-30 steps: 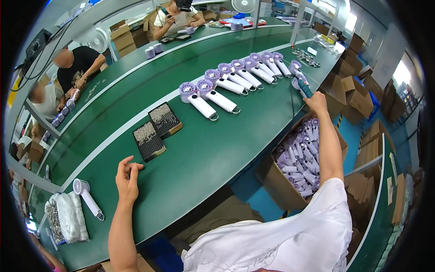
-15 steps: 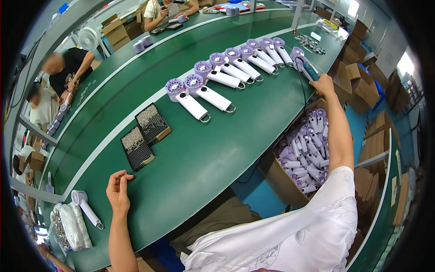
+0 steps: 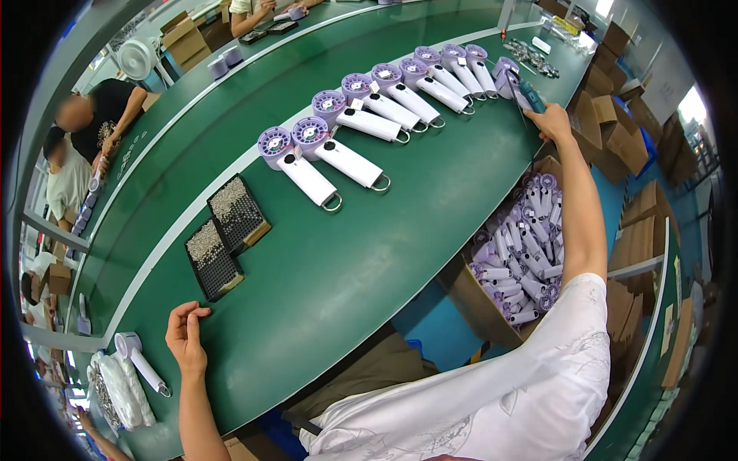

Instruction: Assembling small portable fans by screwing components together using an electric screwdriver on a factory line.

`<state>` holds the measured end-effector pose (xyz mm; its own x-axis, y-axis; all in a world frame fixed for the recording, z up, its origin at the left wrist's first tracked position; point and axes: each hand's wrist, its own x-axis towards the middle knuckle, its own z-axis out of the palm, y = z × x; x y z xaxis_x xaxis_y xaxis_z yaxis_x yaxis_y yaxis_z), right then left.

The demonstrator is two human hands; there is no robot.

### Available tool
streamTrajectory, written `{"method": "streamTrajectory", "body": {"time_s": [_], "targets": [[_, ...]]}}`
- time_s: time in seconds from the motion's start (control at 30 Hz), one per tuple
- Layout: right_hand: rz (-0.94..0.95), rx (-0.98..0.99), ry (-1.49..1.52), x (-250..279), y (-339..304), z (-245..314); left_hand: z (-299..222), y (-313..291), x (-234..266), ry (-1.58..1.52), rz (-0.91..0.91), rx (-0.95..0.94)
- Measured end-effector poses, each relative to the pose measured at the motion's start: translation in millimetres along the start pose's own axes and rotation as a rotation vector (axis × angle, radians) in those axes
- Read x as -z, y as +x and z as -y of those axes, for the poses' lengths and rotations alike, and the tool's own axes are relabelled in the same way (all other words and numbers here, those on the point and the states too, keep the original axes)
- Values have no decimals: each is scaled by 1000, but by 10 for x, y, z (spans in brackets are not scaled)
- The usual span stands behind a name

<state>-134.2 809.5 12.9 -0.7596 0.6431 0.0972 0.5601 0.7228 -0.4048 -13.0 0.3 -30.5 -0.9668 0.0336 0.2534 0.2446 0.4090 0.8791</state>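
My right hand (image 3: 555,123) is wrapped round a teal electric screwdriver (image 3: 530,97) at the far right of the green table. Its front end is over or against a white and purple handheld fan (image 3: 506,67); whether it touches cannot be made out. A row of similar fans (image 3: 307,180) lies left of there, heads toward the far side, handles with metal loops toward me. My left hand (image 3: 187,338) rests at the table's left, fingers loosely bent and holding nothing. Just beyond it are two black trays (image 3: 211,257) of small metal screws.
An open carton (image 3: 492,303) full of fans stands below the table edge, under my right arm. Small metal parts (image 3: 533,58) lie at the far right. At left are a plastic bag (image 3: 123,390) and a single fan (image 3: 142,361). Other people work beyond the green table (image 3: 323,284).
My right hand still holds the screwdriver by the far right fan and has shifted slightly. The view has turned a little, so the fans and trays appear farther left.
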Motion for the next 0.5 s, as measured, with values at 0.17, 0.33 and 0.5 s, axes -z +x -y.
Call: {"method": "streamTrajectory", "body": {"time_s": [0.17, 0.33, 0.5], "targets": [[-29, -49, -16, -72, 238, 87, -26, -8, -21, 23, -1, -4], [-15, -23, -79, -319, 625, 254, -8, -83, 21, 5, -15, 22], [-133, 82, -44, -611, 1135, 36, -105, -61, -39, 9, -24, 53]]}}
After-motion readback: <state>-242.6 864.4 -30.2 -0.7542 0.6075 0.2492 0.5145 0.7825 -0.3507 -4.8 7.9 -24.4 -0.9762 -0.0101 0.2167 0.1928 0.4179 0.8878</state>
